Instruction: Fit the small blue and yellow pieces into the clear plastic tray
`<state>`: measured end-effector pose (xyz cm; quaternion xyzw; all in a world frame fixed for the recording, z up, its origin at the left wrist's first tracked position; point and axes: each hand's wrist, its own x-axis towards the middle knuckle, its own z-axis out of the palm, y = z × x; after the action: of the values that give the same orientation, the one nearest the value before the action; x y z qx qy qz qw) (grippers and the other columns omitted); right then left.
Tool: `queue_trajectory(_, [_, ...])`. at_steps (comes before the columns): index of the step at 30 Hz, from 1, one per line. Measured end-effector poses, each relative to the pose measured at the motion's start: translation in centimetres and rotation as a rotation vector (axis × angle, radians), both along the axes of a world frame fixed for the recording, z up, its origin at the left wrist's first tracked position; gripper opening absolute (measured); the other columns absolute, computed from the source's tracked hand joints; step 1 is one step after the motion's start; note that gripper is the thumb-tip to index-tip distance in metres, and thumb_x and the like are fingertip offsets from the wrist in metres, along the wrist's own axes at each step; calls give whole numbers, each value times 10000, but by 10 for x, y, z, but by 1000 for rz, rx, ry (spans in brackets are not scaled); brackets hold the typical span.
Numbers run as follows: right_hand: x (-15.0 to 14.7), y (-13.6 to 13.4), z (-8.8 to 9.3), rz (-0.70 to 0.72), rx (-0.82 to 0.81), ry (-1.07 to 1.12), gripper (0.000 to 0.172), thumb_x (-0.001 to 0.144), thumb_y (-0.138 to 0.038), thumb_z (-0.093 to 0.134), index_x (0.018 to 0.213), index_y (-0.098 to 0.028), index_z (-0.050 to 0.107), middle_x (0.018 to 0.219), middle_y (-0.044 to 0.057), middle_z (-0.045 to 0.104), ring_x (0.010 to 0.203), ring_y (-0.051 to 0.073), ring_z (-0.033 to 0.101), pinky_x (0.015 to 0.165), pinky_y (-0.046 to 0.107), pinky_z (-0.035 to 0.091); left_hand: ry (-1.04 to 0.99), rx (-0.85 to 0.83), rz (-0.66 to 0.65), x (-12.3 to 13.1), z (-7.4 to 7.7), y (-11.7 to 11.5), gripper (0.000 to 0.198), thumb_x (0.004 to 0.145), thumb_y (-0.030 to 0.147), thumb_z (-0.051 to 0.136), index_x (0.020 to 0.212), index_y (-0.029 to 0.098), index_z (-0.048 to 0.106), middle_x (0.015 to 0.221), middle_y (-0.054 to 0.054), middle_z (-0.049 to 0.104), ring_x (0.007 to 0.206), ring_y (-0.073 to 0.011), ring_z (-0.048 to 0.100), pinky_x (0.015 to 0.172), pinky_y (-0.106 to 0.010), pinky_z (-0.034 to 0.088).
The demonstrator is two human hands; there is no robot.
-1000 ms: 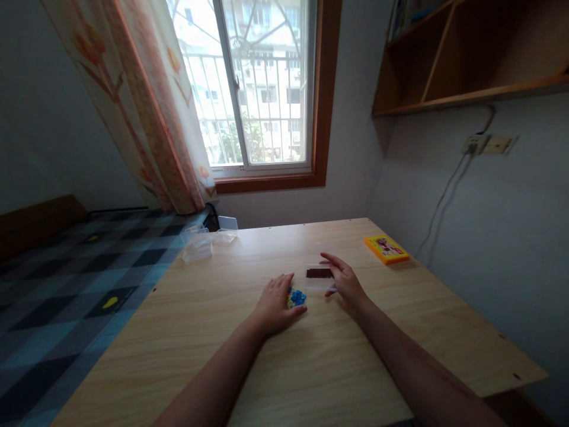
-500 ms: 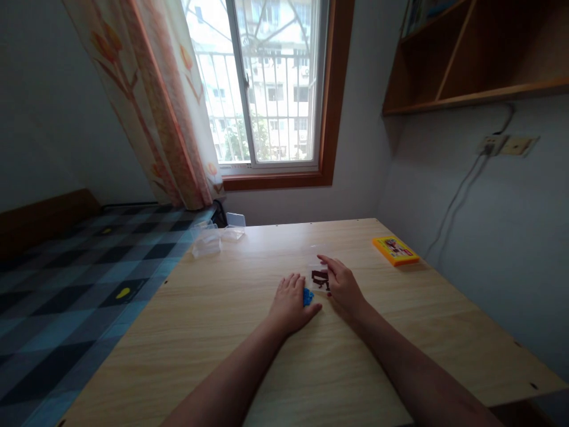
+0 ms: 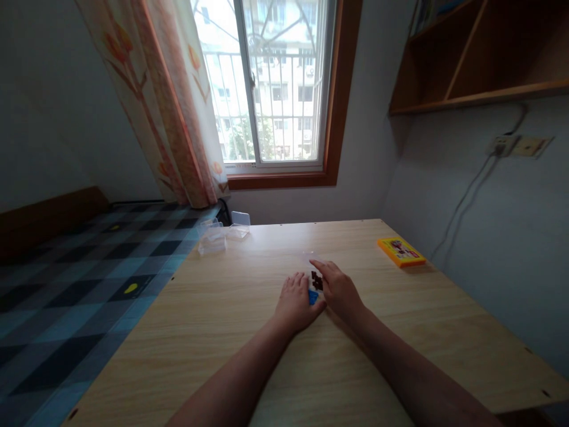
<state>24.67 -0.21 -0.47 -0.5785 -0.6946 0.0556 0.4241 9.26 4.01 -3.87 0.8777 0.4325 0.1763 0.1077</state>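
My left hand (image 3: 294, 301) lies palm down on the table with its fingers stretched out and its thumb to the right. Small blue plastic pieces (image 3: 313, 296) show between its thumb and forefinger, partly covered by the hand. Just beyond them is a cluster of small dark brown pieces (image 3: 317, 280). My right hand (image 3: 341, 290) curves around the right side of these brown pieces, its forefinger extended to the left and its other fingers mostly hidden. A faint clear plastic sheet or bag (image 3: 308, 256) shows beyond that fingertip.
Clear plastic boxes (image 3: 212, 240) stand at the far left corner of the wooden table (image 3: 213, 332). A yellow-orange flat box (image 3: 401, 252) lies near the right edge. A checked bed (image 3: 89, 290) borders the table on the left, under a curtain (image 3: 173, 118).
My right hand has shifted left, closer to my left hand. The brown pieces sit in a tighter cluster, nearer the blue ones. The view has turned slightly left.
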Motion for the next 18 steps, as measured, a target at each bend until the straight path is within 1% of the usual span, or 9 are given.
queue_trajectory(2, [-3,-2,2,-11,-12,-73,553,923,-70,415,1403,-245,627,1288,113,668,1086,235,657,960,336,539,-4,5,4,1,-2,0,775,867,579,608,1469,108,482,1551,-234,460,1470,-402,394,1255,-565,230])
queue_trajectory(4, [-4,-3,3,-14,-12,-102,557,927,-66,418,1413,-252,618,1321,109,660,1103,234,661,965,331,541,-8,8,6,1,-2,0,771,871,573,597,1478,113,473,1554,-229,460,1476,-398,387,1257,-565,225])
queue_trajectory(9, [-4,-5,6,-20,-21,-118,554,937,-73,416,1423,-249,614,1333,112,660,1146,249,661,983,342,545,-4,-2,8,2,0,-2,780,875,572,590,1464,74,482,1556,-256,444,1477,-408,379,1256,-567,221])
queue_trajectory(13, [-1,-5,8,-22,-16,-117,594,905,-40,416,1436,-228,602,1340,118,659,1163,260,659,1002,369,546,0,-8,5,2,4,-3,739,883,546,598,1434,62,512,1542,-254,461,1471,-404,384,1253,-557,230])
queue_trajectory(15, [2,-5,8,6,3,-128,593,905,-37,420,1433,-234,603,1349,115,657,1172,254,659,1001,367,551,-1,-8,4,1,6,-3,721,883,535,606,1429,72,518,1531,-242,479,1465,-400,392,1249,-554,237])
queue_trajectory(18, [7,-6,8,103,40,-167,578,905,-35,441,1411,-246,626,1365,103,656,1200,242,654,1020,364,548,-3,-3,2,1,7,-3,721,890,542,601,1435,79,515,1523,-225,494,1456,-389,403,1251,-540,239])
